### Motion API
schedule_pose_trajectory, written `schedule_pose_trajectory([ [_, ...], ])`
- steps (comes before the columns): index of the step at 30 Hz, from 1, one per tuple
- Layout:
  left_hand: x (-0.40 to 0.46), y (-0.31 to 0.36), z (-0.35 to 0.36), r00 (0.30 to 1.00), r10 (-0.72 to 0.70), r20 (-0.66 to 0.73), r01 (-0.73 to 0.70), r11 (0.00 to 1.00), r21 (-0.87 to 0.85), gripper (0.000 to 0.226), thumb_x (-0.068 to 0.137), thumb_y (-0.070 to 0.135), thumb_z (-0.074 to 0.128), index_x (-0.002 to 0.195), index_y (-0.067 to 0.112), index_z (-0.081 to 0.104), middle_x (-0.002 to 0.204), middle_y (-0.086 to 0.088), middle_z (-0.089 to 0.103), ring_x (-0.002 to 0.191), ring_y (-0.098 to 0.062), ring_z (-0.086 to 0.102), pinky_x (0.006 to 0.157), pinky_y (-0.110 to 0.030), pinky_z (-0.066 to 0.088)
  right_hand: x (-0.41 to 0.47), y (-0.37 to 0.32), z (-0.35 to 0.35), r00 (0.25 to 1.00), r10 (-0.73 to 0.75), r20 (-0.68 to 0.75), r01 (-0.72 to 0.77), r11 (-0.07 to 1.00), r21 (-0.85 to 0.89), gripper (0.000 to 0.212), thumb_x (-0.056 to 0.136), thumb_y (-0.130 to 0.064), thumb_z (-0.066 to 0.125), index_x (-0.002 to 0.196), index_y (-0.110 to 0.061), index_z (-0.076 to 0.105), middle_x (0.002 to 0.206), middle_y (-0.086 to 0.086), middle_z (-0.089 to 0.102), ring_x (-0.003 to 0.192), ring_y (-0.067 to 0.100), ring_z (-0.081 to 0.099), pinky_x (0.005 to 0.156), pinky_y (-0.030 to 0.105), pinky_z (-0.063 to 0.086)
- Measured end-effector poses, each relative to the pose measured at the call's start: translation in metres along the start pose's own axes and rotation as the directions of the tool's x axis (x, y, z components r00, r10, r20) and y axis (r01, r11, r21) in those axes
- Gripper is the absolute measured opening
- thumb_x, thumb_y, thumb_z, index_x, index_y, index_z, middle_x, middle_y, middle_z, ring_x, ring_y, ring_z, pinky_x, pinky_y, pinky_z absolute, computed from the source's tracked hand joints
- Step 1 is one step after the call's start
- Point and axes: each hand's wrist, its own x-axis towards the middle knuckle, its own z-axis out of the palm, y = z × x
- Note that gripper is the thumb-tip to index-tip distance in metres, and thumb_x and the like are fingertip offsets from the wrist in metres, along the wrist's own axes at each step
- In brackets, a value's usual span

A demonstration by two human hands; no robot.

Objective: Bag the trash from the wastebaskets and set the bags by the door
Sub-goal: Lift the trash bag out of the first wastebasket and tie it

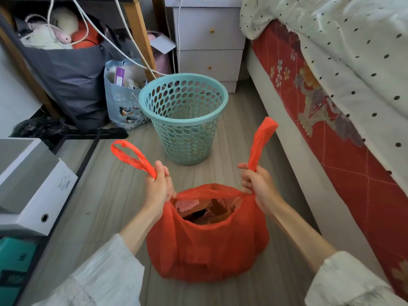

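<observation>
Both hands gripped a red plastic bag (207,246) by its handles, the left hand (157,186) and right hand (257,184) fisted and pulled apart. Thin, crinkled and bulging, the bag sat on the grey plank floor (106,195) between them, mouth open on paper trash. Beyond the hands stood a perforated teal wastebasket (184,120).

Left hand (157,186) and right hand (257,181) gripping red bag (207,246) handles, trash inside, teal basket (184,117) behind, on floor (106,195)
</observation>
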Motion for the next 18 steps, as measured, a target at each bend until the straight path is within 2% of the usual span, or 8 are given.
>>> schedule_pose_trajectory([
  [4,0.003,-0.003,-0.004,0.999,0.022,0.046,-0.028,0.99,0.138,0.015,0.089,0.033,0.053,0.085,0.019,0.048,0.058,0.006,0.037,0.044,-0.003,0.038,0.051,-0.025,0.035,0.003,0.005,0.0,0.997,-0.082,0.0,0.082,0.988,-0.133,0.033,0.099,-0.017,0.036,0.076,-0.012,0.059,0.054,0.001,0.051,0.04,0.003,0.049,0.042,0.014,0.04],
  [7,-0.006,-0.017,-0.012,0.978,0.049,0.204,-0.117,0.934,0.337,0.039,0.086,0.012,0.058,0.121,0.019,0.042,0.093,0.006,0.048,0.086,-0.006,0.048,0.083,-0.021,0.035,0.003,0.005,-0.004,0.991,-0.13,-0.028,0.124,0.978,-0.168,0.037,0.101,-0.027,0.027,0.076,-0.015,0.053,0.04,0.003,0.06,0.048,0.009,0.065,0.055,0.019,0.052],
  [9,-0.012,-0.031,-0.019,0.958,0.1,0.269,-0.218,0.864,0.454,0.023,0.084,0.02,0.057,0.106,0.023,0.051,0.103,0.003,0.054,0.097,-0.004,0.052,0.09,-0.022,0.036,0.001,0.006,-0.007,0.991,-0.132,-0.038,0.127,0.985,-0.12,0.036,0.101,-0.029,0.024,0.078,-0.015,0.049,0.029,0.003,0.049,0.038,0.012,0.061,0.048,0.019,0.05],
  [10,-0.015,-0.034,-0.021,0.958,0.112,0.266,-0.228,0.858,0.46,0.007,0.086,0.021,0.055,0.092,0.024,0.055,0.102,0.002,0.057,0.095,0.003,0.054,0.091,-0.021,0.038,0.0,0.007,-0.008,0.99,-0.127,-0.057,0.121,0.988,-0.101,0.037,0.101,-0.03,0.023,0.077,-0.015,0.048,0.026,0.001,0.042,0.03,0.012,0.053,0.045,0.021,0.049],
  [12,-0.016,-0.033,-0.02,0.971,0.102,0.216,-0.174,0.921,0.347,0.026,0.095,0.016,0.043,0.074,0.02,0.057,0.101,0.003,0.061,0.089,0.017,0.056,0.087,-0.009,0.039,-0.001,0.009,-0.006,0.991,-0.099,-0.091,0.093,0.994,-0.059,0.037,0.101,-0.03,0.024,0.076,-0.014,0.046,0.026,-0.005,0.028,0.021,0.007,0.031,0.039,0.022,0.044],
  [14,-0.014,-0.025,-0.011,0.98,0.055,0.189,-0.084,0.985,0.151,0.036,0.098,0.019,0.032,0.071,0.014,0.055,0.082,0.004,0.068,0.088,0.01,0.062,0.087,-0.011,0.043,0.0,0.009,-0.001,0.995,-0.052,-0.087,0.05,0.998,-0.025,0.032,0.1,-0.029,0.03,0.076,-0.015,0.045,0.029,-0.008,0.026,0.024,0.003,0.021,0.032,0.015,0.031],
  [16,-0.014,-0.018,0.001,0.98,0.045,0.194,-0.045,0.999,-0.005,0.032,0.098,0.019,0.029,0.072,0.014,0.047,0.046,0.007,0.055,0.059,-0.004,0.065,0.075,-0.017,0.053,-0.001,0.008,0.005,0.999,0.042,-0.024,-0.043,0.999,-0.018,0.021,0.098,-0.028,0.034,0.085,-0.016,0.046,0.035,-0.01,0.027,0.027,0.0,0.02,0.031,0.012,0.02],
  [18,-0.018,-0.013,0.012,0.979,0.032,0.202,-0.029,0.999,-0.017,0.029,0.098,0.02,0.029,0.072,0.014,0.041,0.035,0.007,0.034,0.032,-0.005,0.04,0.055,-0.019,0.051,-0.004,0.01,0.012,0.988,0.143,0.056,-0.141,0.989,-0.037,0.014,0.097,-0.023,0.032,0.097,-0.018,0.044,0.047,-0.008,0.026,0.028,-0.001,0.02,0.032,0.011,0.016],
])
